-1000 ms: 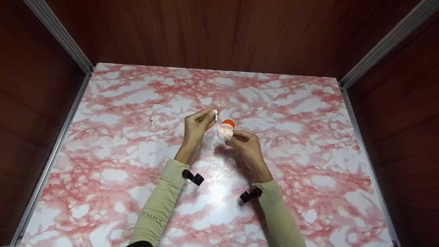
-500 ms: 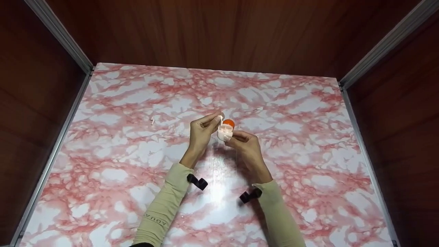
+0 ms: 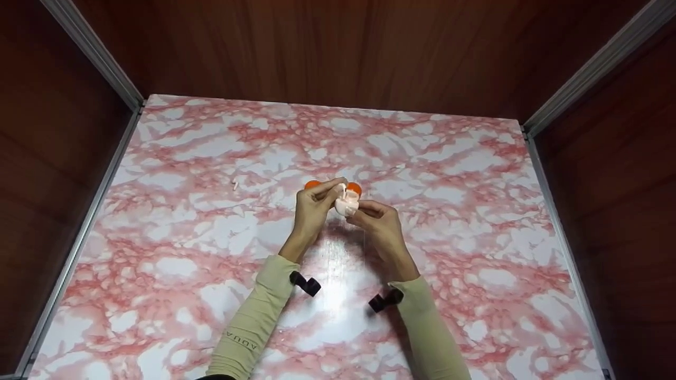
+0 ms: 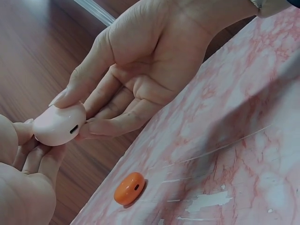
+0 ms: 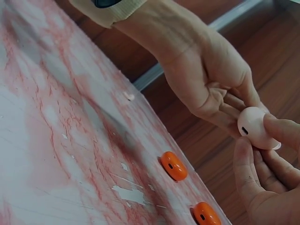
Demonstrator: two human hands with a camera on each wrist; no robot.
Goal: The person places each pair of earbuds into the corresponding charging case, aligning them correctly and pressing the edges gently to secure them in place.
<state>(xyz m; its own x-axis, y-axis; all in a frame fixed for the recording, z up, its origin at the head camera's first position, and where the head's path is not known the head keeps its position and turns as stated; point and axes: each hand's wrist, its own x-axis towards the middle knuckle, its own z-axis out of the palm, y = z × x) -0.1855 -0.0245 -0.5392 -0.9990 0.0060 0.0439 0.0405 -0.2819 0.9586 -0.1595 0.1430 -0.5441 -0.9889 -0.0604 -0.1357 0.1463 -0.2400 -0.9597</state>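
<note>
A white earbud charging case (image 3: 346, 208) with its lid raised is held up over the table by my right hand (image 3: 379, 224), thumb and fingers on its sides. My left hand (image 3: 310, 211) pinches a white earbud (image 3: 343, 188) at the open top of that case. Whether the earbud sits in its slot cannot be told. From the left wrist view, the underside of the white case (image 4: 56, 125) shows a dark port, with fingers of both hands about it. In the right wrist view, my left hand (image 5: 201, 70) touches the case (image 5: 255, 127) too.
Two orange earbud cases stand on the marbled table beyond my hands, one at left (image 3: 312, 184), one at right (image 3: 354, 188). Further left lie small white pieces (image 3: 235, 184) that look like loose earbuds. Dark wood panels (image 3: 327, 53) enclose the back and sides.
My left hand has come right and slightly nearer, bringing the earbud to the open case. The left orange case has come into sight behind it. My right hand stays nearly still.
</note>
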